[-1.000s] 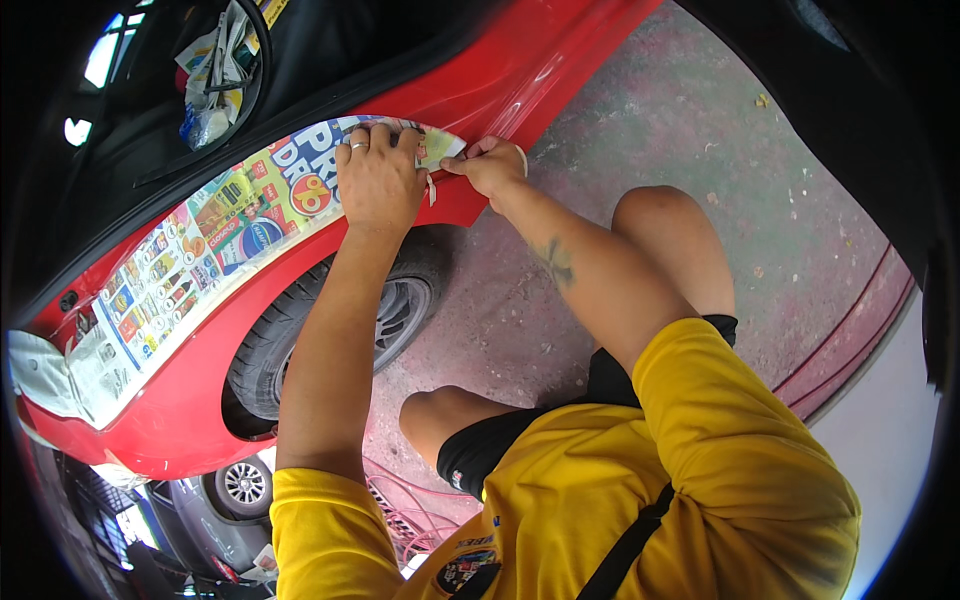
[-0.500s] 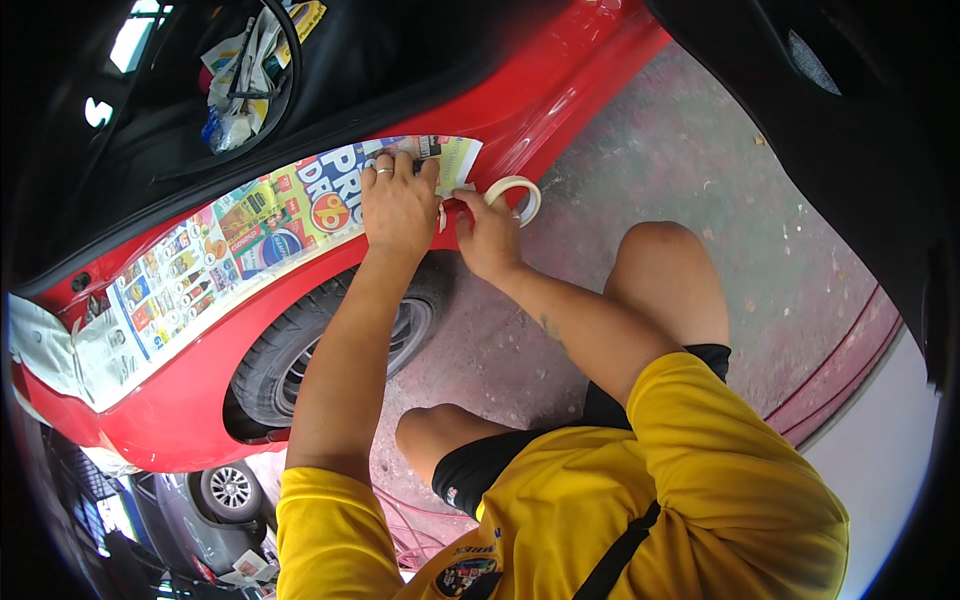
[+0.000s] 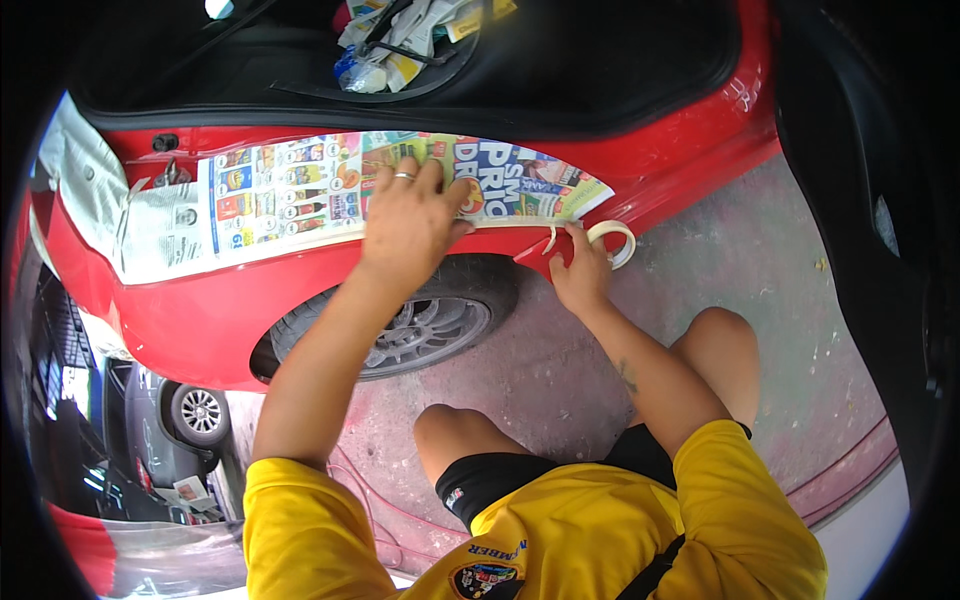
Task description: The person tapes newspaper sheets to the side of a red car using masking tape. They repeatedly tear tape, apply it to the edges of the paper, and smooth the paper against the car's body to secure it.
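Your left hand (image 3: 412, 218) is just spread flat on the newspaper (image 3: 270, 195), not gripping anything, and your right hand (image 3: 583, 270)'s got the tape roll (image 3: 629, 243) beside the red car (image 3: 200, 325).

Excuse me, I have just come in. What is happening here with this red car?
A person in a yellow shirt is handling newspaper laid on the body of a red car, above a wheel. The left hand rests on the newspaper with its fingers spread. The right hand holds a roll of pale tape near the paper's right end. A pale strip runs along the paper's lower edge.
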Motion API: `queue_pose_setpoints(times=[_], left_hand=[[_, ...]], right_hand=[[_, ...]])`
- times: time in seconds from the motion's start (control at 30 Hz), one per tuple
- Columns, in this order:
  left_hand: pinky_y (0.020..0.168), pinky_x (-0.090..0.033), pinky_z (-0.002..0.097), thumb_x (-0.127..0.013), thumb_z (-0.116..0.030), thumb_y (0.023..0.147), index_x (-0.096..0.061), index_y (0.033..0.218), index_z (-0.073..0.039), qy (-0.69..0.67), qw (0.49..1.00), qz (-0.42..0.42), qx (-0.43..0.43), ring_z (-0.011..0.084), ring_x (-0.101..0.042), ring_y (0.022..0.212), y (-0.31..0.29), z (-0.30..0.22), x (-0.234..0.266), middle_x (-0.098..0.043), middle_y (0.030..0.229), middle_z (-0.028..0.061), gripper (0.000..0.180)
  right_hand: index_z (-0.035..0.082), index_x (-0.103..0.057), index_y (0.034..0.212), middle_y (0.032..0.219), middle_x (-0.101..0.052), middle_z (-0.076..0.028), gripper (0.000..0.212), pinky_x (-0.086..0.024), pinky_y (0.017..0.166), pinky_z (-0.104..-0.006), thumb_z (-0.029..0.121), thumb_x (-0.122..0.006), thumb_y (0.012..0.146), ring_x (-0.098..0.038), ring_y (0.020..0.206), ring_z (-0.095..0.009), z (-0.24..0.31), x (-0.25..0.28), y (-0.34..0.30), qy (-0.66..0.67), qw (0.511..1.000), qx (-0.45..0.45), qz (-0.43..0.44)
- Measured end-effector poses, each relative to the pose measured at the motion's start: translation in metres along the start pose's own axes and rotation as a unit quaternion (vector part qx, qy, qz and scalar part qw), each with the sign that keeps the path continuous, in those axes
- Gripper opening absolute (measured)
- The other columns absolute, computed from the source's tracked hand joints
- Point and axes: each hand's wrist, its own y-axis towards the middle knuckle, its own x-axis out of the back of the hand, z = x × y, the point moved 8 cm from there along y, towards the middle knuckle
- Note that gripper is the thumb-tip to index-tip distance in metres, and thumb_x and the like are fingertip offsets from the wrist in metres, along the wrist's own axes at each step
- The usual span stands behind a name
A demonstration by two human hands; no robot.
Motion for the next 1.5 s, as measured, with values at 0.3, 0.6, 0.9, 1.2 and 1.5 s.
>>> queue_pose_setpoints(times=[0.3, 0.6, 0.9, 1.2, 1.5], left_hand=[[0.096, -0.051, 0.0488, -0.099, -0.037, 0.071, -0.081, 0.118, -0.013, 0.087, 0.994, -0.014, 0.071, 0.0336, -0.063, 0.106, -0.09, 0.13, 0.131, -0.069, 0.109, 0.0078, 0.055], [0.116, -0.051, 0.0534, -0.094, -0.046, 0.085, -0.077, 0.14, -0.021, 0.124, 0.982, -0.113, 0.087, 0.0335, -0.064, 0.139, -0.178, 0.125, 0.153, -0.07, 0.142, 0.0111, 0.063], [0.133, -0.034, 0.0573, -0.058, -0.07, 0.108, -0.062, 0.16, -0.011, 0.093, 0.99, 0.003, 0.109, 0.0392, -0.054, 0.155, -0.151, 0.13, 0.114, -0.061, 0.163, 0.0192, 0.079], [0.118, -0.052, 0.0491, -0.09, -0.029, 0.097, -0.079, 0.135, -0.005, -0.184, 0.966, -0.113, 0.142, 0.0358, -0.069, 0.136, -0.165, 0.086, 0.139, -0.074, 0.143, 0.0183, 0.046], [0.099, -0.057, 0.0365, -0.097, -0.012, 0.086, -0.079, 0.128, -0.003, -0.554, 0.752, -0.235, 0.269, 0.023, -0.07, 0.119, -0.173, 0.025, 0.088, -0.073, 0.127, 0.0105, 0.046]], right_hand=[[-0.002, -0.06, 0.156, 0.137, -0.063, -0.038, 0.069, -0.051, 0.113, -0.0595, 0.013, -0.076, 0.09, -0.064, 0.128, -0.056, 0.003, -0.008, -0.003, 0.007, 0.999, 0.048, 0.018], [0.008, -0.057, 0.164, 0.157, -0.056, -0.034, 0.063, -0.044, 0.12, -0.0573, 0.024, -0.072, 0.105, -0.055, 0.144, -0.051, 0.124, 0.034, 0.002, 0.107, 0.98, 0.164, -0.017], [0.014, -0.056, 0.167, 0.161, -0.055, -0.033, 0.068, -0.043, 0.12, -0.0617, 0.047, -0.069, 0.109, -0.052, 0.145, -0.052, 0.221, 0.028, 0.029, -0.11, 0.954, 0.276, 0.042], [0.002, -0.013, 0.18, 0.111, -0.069, -0.012, 0.083, -0.05, 0.098, -0.0328, 0.013, -0.06, 0.113, -0.063, 0.101, -0.014, 0.242, 0.104, -0.039, 0.414, 0.886, 0.166, 0.125], [0.002, 0.01, 0.181, 0.132, -0.065, -0.018, 0.107, -0.05, 0.109, -0.0366, -0.007, -0.062, 0.102, -0.069, 0.12, -0.023, 0.27, 0.107, -0.084, 0.373, 0.836, 0.32, 0.245]])
